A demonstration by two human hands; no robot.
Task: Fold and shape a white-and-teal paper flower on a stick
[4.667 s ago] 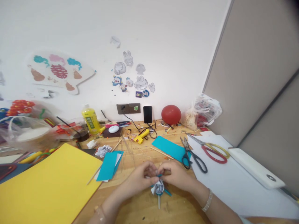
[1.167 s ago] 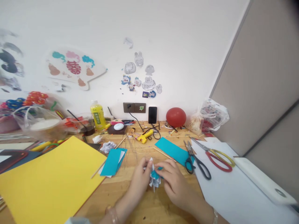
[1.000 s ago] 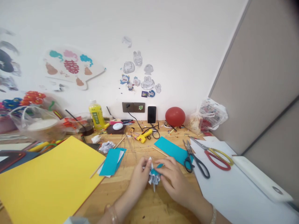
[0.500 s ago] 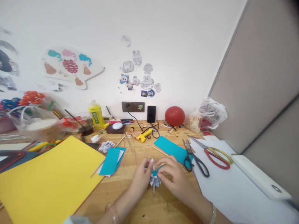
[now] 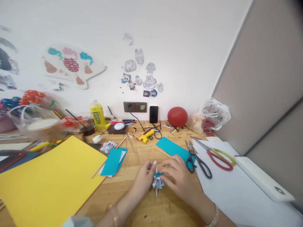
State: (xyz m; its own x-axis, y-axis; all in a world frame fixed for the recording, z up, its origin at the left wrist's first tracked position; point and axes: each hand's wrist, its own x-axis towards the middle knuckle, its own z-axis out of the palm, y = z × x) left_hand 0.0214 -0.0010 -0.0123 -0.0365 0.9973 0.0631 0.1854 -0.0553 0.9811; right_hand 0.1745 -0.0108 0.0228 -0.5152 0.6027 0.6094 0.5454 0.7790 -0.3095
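Note:
My left hand is closed around the upper part of a white paper flower, whose crumpled petals point down toward me. A narrow pointed tip sticks out below the petals and another white tip rises above my thumb. At the flower's base lies a small blue paper strip. The fingers of my right hand pinch this strip's right end, bent against the flower. Part of the strip and the flower's stem end are hidden by my fingers.
Folded blue papers and a yellow sheet lie to the left. Black-handled scissors, red-and-yellow scissors and white sheets are to the right. Behind my hands are a yellow glue gun and a blue sheet.
The blue strip, earlier curving up to the right, now lies flatter across the flower's base. My right hand has shifted slightly up and right; my left hand stays on the flower.

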